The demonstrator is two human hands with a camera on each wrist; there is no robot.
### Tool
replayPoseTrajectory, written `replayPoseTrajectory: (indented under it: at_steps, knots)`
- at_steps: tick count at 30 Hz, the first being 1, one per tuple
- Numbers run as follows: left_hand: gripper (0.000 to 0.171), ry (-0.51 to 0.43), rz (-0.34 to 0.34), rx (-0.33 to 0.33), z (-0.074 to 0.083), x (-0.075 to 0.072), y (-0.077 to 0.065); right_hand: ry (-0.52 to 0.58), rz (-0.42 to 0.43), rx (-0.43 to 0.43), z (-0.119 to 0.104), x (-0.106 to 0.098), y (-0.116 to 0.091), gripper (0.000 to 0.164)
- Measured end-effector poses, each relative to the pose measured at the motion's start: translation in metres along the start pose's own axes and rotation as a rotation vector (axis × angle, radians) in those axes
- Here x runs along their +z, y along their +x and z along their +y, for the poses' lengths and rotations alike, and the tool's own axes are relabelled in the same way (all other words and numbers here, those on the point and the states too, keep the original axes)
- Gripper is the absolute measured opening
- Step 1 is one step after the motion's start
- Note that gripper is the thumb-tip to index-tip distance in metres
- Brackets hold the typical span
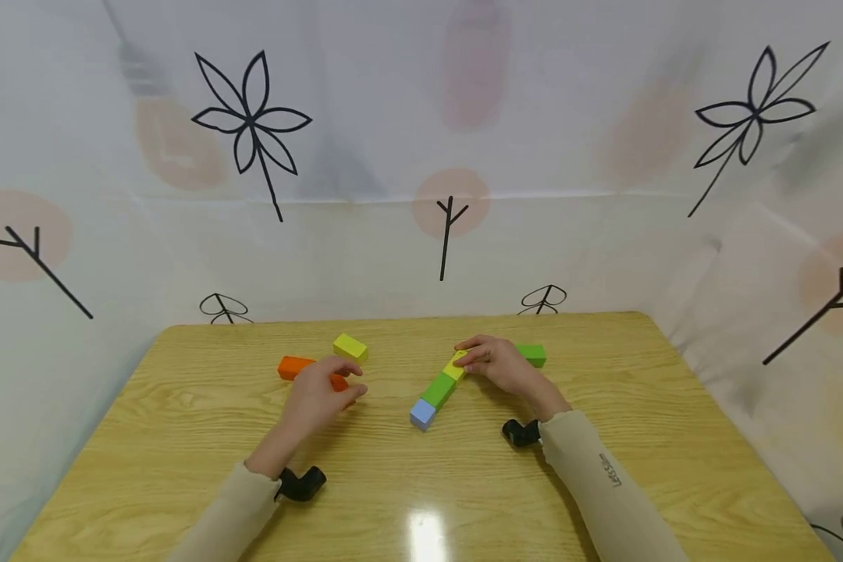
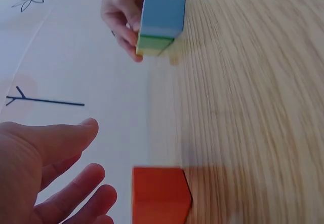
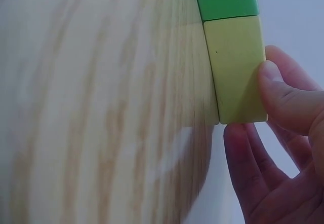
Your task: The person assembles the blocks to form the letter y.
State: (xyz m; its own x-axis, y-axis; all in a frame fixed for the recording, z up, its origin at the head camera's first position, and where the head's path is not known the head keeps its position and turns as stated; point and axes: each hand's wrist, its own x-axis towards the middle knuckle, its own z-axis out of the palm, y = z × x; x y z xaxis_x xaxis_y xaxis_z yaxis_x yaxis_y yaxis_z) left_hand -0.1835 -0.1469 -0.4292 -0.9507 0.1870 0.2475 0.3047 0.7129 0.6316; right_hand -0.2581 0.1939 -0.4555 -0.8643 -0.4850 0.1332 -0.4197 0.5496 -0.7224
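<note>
A blue cube (image 1: 422,414), a green block (image 1: 439,391) and a yellow block (image 1: 453,367) lie end to end in a slanting row on the table. At the row's far end, my right hand (image 1: 502,364) pinches the yellow block, thumb (image 3: 283,100) on its side and fingertips around its end. My left hand (image 1: 316,398) hovers with nothing in it, thumb and fingers apart and loosely bent. Just beyond it, an orange block (image 1: 295,367) is partly covered by the hand in the head view; its end (image 2: 159,196) shows beside the fingers in the left wrist view.
Behind the left hand lies another yellow block (image 1: 351,347). A second green block (image 1: 533,356) sits to the right, partly behind the right hand. The wooden table (image 1: 204,460) ends at a white cloth (image 1: 365,250) printed with plants.
</note>
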Motion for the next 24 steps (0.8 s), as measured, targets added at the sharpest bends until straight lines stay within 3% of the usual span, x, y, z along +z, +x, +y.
replayPoseTrajectory:
  at_steps: [6, 11, 17, 24]
  knots:
    - [0.025, 0.009, 0.012, -0.043, -0.017, -0.013, -0.003, 0.003, 0.004, -0.005, 0.001, 0.001, 0.001, 0.02]
    - [0.027, 0.015, 0.005, -0.02, -0.031, -0.018, -0.005, 0.015, 0.0, 0.008, -0.003, -0.001, 0.0, 0.02]
    - [0.03, 0.058, -0.046, -0.017, -0.035, -0.018, -0.006, 0.006, 0.005, -0.013, -0.003, -0.002, 0.0, 0.019]
    - [0.036, 0.068, -0.09, -0.047, -0.039, -0.017, -0.008, 0.02, -0.005, 0.025, -0.001, 0.0, 0.0, 0.02]
